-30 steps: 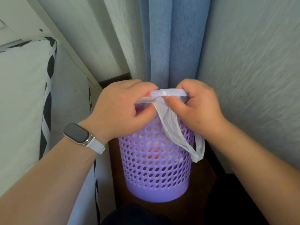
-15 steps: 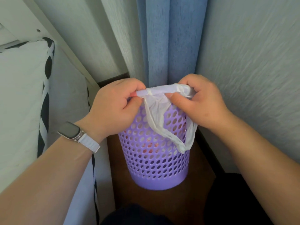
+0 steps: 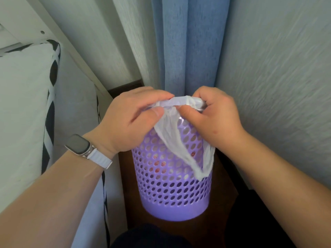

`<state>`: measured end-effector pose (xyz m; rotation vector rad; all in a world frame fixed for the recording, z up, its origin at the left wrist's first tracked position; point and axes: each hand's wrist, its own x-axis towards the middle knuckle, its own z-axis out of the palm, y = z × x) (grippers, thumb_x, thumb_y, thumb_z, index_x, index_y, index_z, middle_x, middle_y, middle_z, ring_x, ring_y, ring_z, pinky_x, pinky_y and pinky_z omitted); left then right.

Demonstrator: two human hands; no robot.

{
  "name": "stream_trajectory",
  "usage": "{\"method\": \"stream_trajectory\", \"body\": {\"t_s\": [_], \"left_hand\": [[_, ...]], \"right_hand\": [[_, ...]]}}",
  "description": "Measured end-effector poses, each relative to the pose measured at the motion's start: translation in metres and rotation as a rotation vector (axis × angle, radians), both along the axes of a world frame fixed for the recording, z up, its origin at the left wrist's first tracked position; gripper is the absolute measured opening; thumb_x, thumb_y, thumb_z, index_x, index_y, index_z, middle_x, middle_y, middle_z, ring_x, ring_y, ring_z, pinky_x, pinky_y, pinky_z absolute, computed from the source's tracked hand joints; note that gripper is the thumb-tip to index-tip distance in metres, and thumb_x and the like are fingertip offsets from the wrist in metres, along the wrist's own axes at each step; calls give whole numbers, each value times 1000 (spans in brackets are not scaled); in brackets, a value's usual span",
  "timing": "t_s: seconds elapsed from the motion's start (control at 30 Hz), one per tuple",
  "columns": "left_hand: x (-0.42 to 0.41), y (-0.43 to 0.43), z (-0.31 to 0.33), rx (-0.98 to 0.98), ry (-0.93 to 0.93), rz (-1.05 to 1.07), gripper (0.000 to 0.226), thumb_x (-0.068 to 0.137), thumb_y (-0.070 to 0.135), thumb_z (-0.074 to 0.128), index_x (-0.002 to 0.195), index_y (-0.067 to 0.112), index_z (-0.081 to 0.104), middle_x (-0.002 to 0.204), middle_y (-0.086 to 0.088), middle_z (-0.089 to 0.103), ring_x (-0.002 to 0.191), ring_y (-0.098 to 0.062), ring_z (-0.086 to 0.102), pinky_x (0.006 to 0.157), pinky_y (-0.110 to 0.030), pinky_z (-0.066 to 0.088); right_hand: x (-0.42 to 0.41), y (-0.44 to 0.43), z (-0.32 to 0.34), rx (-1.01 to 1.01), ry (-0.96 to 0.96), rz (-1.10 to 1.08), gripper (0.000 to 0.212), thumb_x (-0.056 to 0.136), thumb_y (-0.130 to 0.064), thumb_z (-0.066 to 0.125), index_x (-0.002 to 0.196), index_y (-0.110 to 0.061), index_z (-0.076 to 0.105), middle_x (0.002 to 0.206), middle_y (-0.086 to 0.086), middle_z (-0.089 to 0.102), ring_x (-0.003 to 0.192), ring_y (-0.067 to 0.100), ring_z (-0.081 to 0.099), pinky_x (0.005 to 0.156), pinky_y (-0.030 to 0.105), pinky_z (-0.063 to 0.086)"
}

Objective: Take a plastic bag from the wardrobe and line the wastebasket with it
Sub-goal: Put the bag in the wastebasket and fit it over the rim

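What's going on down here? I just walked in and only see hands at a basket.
A person is fitting a white plastic bag onto a purple perforated wastebasket standing on the floor by a blue curtain. The left hand and right hand both pinch the bag's bunched edge at the basket's rim. A loop of the bag hangs down the outside, so the lining isn't finished.

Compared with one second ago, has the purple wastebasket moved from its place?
No. The wastebasket still stands in the same corner, directly below the blue curtain. Only the camera view shifted slightly.
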<state>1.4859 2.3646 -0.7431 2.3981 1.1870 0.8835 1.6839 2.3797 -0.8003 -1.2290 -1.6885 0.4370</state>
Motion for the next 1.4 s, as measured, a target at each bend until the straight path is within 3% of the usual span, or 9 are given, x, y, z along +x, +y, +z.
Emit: {"method": "stream_trajectory", "body": {"t_s": [0.17,0.37,0.5,0.7,0.8,1.0,1.1,1.27,1.4], "left_hand": [[5,3,-9,30,211,104,25,90,36,49,93,18,67,77,7,57,74,-13,54,66,-39,46],[-6,10,-13,32,243,140,25,90,38,45,88,18,60,77,9,56,73,-9,48,64,-34,40],[-8,12,-16,9,221,117,25,91,37,45,86,17,59,76,5,57,73,-15,51,66,-38,44],[-10,11,-17,-51,132,98,26,91,41,50,95,19,65,84,7,65,79,-14,59,70,-36,47],[-11,13,-18,-57,180,76,30,91,41,50,108,22,66,97,10,68,90,-12,62,78,-32,47],[-11,17,-34,75,379,118,27,89,35,46,94,15,64,85,-3,66,80,-28,61,67,-37,45],[-11,22,-46,134,446,163,24,89,31,48,92,13,63,86,-8,67,82,-32,62,75,-40,45],[-5,18,-75,144,497,236,14,81,15,54,89,10,64,82,-12,66,78,-35,63,75,-44,48],[-4,16,-103,132,556,306,17,78,13,51,86,8,65,79,-13,66,74,-35,63,70,-39,47]], "right_hand": [[-4,0,2,4,-104,32,31,74,-47,65,68,-19,52,63,-7,50,66,18,48,64,35,38],[15,6,6,-108,-27,269,20,81,-36,64,84,-16,65,78,-4,63,76,12,57,68,28,45],[13,7,-5,-96,-7,232,24,79,-39,57,78,-16,64,74,-4,61,74,14,56,68,32,44],[10,8,-12,32,-45,155,10,83,-24,62,78,-15,62,71,-11,53,71,13,48,70,30,38],[8,9,-17,7,-33,164,7,82,-23,63,80,-16,63,73,-13,52,73,12,49,71,32,41],[18,15,-22,-60,-131,348,28,83,-41,59,94,-17,67,85,-4,61,84,16,57,80,33,45],[23,23,-32,-31,-242,363,31,87,-39,57,103,-15,68,90,1,64,89,18,57,83,39,46],[25,34,-60,-39,-330,295,21,83,-33,58,84,-12,63,78,3,60,77,25,56,71,38,43],[14,36,-80,-14,-409,257,12,78,-20,64,74,-16,54,75,5,54,74,27,51,67,32,30]]}}
